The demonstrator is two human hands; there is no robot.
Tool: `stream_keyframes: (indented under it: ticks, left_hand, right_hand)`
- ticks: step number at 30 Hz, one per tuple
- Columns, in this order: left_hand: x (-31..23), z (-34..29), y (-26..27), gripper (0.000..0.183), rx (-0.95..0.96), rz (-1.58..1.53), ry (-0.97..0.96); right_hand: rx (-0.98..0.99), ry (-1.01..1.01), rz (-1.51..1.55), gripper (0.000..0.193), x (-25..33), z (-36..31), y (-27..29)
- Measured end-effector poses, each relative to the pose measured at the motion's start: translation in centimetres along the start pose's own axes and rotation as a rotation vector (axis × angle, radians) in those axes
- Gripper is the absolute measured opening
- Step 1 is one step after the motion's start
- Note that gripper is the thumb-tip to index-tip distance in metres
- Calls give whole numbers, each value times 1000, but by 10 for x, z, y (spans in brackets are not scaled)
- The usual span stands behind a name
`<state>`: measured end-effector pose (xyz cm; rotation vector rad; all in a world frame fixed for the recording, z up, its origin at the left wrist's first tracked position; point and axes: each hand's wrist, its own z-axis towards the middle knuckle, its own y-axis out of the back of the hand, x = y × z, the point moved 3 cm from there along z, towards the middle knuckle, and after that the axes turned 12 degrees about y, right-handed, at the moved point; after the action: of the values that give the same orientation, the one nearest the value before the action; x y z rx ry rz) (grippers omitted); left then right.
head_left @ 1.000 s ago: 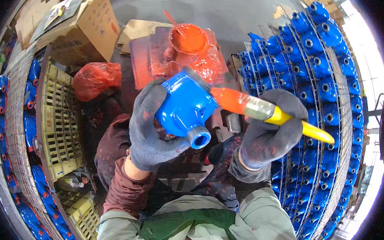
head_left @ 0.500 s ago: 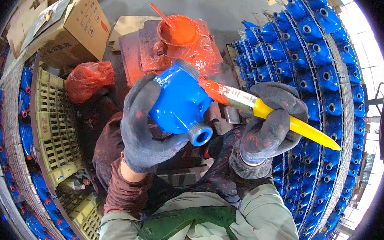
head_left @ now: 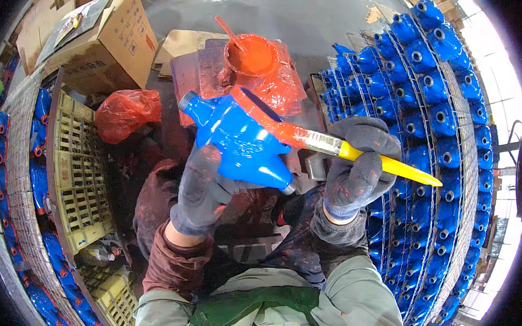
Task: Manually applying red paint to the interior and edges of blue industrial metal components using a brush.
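Observation:
A glossy blue metal casting, shaped like a water meter body (head_left: 238,139), is gripped from below by my gloved left hand (head_left: 203,186). It has a threaded pipe end at its upper left and another at its lower right. Red paint coats the wide threaded rim at its top. Closed around a yellow-handled paintbrush (head_left: 399,169) is my gloved right hand (head_left: 364,159). The brush's red-wet bristles touch the rim on its right side. Both dark gloves carry red specks.
Beyond the casting, a bucket of red paint (head_left: 252,55) with a red stick stands on paint-covered cardboard. Stacked blue meter bodies (head_left: 434,116) fill the right. On the left are a red plastic bag (head_left: 128,115), a cream plastic crate (head_left: 84,165) and a cardboard box (head_left: 114,40).
The casting has turned in my left hand, and red now covers its wide rim, which was bare metal in the visible part. My right hand has shifted slightly left with the paintbrush.

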<state>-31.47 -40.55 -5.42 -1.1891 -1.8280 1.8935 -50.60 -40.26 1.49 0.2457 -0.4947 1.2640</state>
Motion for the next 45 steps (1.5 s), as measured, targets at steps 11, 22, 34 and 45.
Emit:
stream_keyframes:
  ticks: [11,22,34,45]
  left_hand:
    - [5,11,-3,95,305,-572,194]
    - [26,13,-18,107,513,-647,425]
    - [86,-11,-32,117,280,-727,683]
    - [63,12,-29,89,295,-259,464]
  right_hand:
    - [-78,-259,261,21,-26,-9,6]
    - [-72,-619,586,38,-83,-26,16]
    - [-108,-776,1548,30,-105,-37,3]
    - [-311,-723,1136,29,-99,-34,16]
